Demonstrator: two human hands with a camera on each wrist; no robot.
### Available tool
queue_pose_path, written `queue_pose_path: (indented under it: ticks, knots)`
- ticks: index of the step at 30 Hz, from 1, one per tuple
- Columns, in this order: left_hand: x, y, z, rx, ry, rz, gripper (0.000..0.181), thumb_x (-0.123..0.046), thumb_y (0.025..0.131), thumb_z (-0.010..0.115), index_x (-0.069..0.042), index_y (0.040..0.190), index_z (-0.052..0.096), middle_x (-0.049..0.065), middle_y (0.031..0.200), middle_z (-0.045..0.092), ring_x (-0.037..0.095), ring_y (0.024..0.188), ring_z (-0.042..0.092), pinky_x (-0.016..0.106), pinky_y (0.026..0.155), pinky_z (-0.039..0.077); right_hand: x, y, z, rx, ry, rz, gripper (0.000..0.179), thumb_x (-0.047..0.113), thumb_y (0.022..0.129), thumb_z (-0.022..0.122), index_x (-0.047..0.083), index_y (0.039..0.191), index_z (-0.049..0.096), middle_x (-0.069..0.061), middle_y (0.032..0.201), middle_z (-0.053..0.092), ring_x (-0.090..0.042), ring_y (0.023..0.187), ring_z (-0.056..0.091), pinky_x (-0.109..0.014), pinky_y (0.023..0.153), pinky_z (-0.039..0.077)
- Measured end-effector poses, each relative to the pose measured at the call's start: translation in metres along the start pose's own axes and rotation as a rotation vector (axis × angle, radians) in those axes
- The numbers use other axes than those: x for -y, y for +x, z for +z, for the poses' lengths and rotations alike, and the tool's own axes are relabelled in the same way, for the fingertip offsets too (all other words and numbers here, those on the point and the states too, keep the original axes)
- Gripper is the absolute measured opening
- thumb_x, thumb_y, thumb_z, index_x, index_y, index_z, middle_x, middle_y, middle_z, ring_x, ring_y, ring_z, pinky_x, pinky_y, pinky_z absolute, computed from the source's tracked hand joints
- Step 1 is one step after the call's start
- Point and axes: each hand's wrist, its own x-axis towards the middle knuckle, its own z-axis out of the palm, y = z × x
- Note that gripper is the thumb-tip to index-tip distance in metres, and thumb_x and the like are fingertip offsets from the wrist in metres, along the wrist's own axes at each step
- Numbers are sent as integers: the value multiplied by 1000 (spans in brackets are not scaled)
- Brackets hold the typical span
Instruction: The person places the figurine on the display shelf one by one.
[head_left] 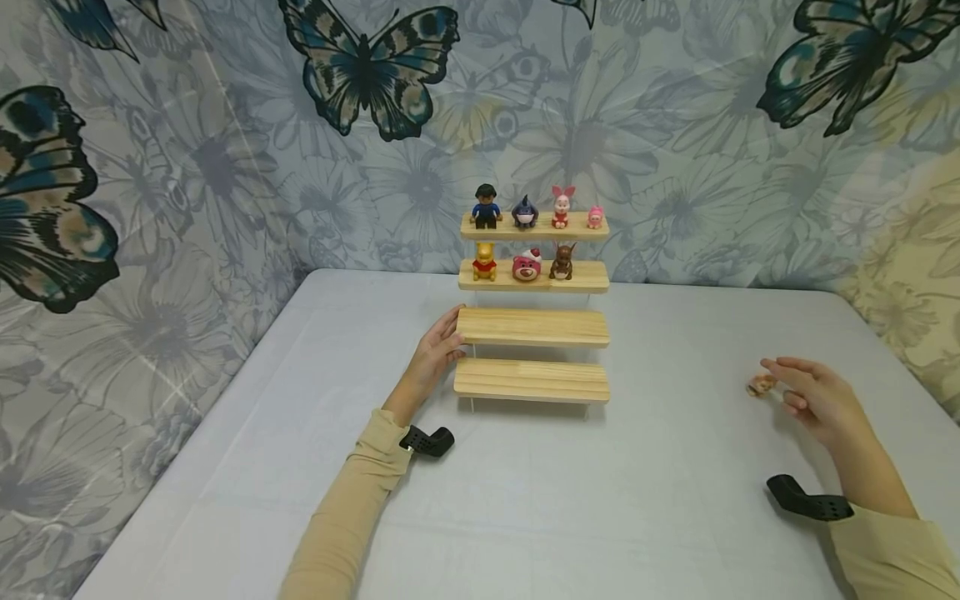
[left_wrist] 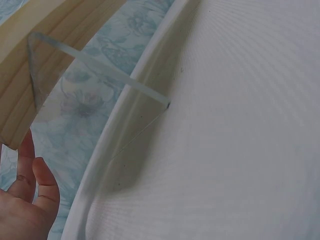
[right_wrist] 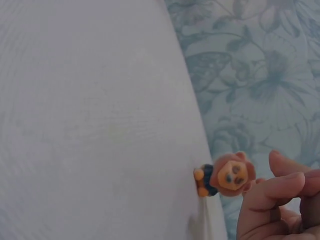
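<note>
A tiered wooden display shelf point(head_left: 533, 327) with clear supports stands on the white table. My left hand point(head_left: 433, 354) holds the left end of its third tier from the top. In the left wrist view, the fingers point(left_wrist: 46, 187) lie around a corner of the wooden plank point(left_wrist: 15, 95). At the table's right, my right hand point(head_left: 821, 400) is beside a small toy figurine point(head_left: 761, 385). The right wrist view shows this figurine point(right_wrist: 230, 176) upright, with an orange-brown head and dark blue clothing. The loosely bent fingers point(right_wrist: 272, 192) are by its head; whether they touch is unclear.
On the top tier stand several toys, among them a dark-haired figure point(head_left: 486, 208), a donkey point(head_left: 524, 213) and a piglet point(head_left: 561, 208). The second tier holds a yellow bear point(head_left: 484, 263), a pink bear point(head_left: 527, 266) and a brown toy point(head_left: 562, 262). Butterfly-patterned fabric point(head_left: 420, 183) hangs behind.
</note>
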Motion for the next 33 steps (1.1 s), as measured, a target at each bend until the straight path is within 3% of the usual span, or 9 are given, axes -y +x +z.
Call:
queue_pose_path:
  ticks: [8, 14, 24, 33]
  knots:
    - [-1, 0, 1, 10, 4, 13, 55, -3, 92, 39, 2, 141, 16, 15, 145, 18, 11, 101, 45, 41, 84, 33, -7, 1, -8, 28, -39, 21, 18, -2, 92, 43, 10, 96, 56, 1, 93, 65, -5, 46, 37, -19, 40, 34]
    - [-1, 0, 1, 3, -5, 11, 53, -3, 93, 39, 2, 141, 17, 15, 144, 19, 11, 101, 45, 44, 85, 32, -9, 1, -9, 45, -16, 46, 18, -3, 92, 43, 9, 95, 57, -3, 90, 64, -5, 48, 36, -20, 41, 37]
    - [1, 0, 0, 8, -14, 5, 54, -2, 92, 38, 2, 141, 15, 15, 145, 17, 10, 101, 45, 39, 83, 34, -12, 0, -14, 64, 52, 88, 20, -2, 92, 43, 8, 92, 60, -5, 90, 64, -6, 48, 40, -21, 42, 38]
    - [1, 0, -1, 14, -5, 23, 55, -3, 91, 38, 3, 141, 16, 16, 145, 18, 10, 100, 45, 42, 83, 33, -15, 2, -16, 88, 25, 101, 24, -3, 92, 42, 8, 91, 63, -3, 91, 66, -5, 48, 41, -19, 43, 37]
